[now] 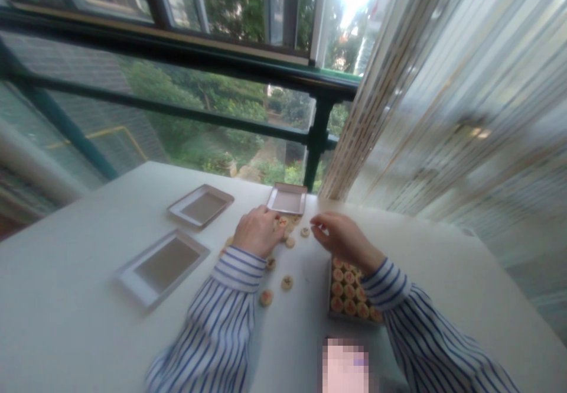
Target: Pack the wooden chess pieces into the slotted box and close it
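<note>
Round wooden Chinese chess pieces lie scattered on the white table (305, 275). My left hand (257, 231) is over the pile, its thumb and index finger closed around a red-marked chess piece (283, 222). My right hand (343, 238) hovers right of the pile, thumb and fingers slightly apart with nothing visible between them. Just left of its fingertips is a loose dark-marked piece (305, 232). Under my right wrist stands a box (329, 289) with rows of red-marked pieces (349, 291); the wrist and sleeve hide part of it. Nearer me lie a dark-marked piece (287, 282) and a red-marked piece (266, 297).
Two shallow box lids or trays, one farther (201, 205) and one nearer (163, 266), lie on the left. Another shallow tray (287, 198) sits at the back edge. Beyond are a green railing (314, 127) and windows; a string curtain (367, 97) hangs at right. A blurred-out patch (345, 366) is at the bottom.
</note>
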The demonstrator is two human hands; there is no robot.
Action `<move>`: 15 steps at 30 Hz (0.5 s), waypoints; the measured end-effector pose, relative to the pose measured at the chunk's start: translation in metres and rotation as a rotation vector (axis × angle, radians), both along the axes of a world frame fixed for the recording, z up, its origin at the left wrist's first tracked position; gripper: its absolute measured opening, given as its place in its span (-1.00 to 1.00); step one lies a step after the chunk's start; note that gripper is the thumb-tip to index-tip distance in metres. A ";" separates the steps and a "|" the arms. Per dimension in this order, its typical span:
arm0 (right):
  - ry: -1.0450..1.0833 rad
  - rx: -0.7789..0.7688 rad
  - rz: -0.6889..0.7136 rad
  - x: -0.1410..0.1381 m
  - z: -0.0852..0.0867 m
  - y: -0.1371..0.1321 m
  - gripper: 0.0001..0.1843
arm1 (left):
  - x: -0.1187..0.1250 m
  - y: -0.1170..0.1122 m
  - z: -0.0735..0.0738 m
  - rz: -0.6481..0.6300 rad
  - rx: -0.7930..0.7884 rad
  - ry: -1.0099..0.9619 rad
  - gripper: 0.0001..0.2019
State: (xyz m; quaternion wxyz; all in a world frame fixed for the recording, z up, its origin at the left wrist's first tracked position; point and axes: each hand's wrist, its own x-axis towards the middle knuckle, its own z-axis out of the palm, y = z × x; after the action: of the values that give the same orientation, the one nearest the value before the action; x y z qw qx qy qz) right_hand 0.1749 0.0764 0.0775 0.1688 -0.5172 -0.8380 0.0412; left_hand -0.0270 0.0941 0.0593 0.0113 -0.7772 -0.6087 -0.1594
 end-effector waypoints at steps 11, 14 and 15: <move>0.135 0.054 -0.030 0.027 0.005 -0.023 -0.81 | 0.037 -0.017 0.005 -0.219 0.016 -0.095 -0.75; 0.163 0.055 -0.049 0.036 0.004 -0.030 -0.81 | 0.044 -0.020 0.004 -0.258 0.044 -0.090 -0.76; 0.171 0.052 -0.055 0.039 0.003 -0.032 -0.81 | 0.045 -0.021 0.004 -0.272 0.055 -0.091 -0.76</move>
State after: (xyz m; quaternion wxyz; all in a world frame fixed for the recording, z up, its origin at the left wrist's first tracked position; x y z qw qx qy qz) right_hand 0.2136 0.0444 0.0808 0.2543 -0.5299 -0.8069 0.0587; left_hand 0.0185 0.0736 0.0634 -0.0167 -0.8438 -0.4932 -0.2109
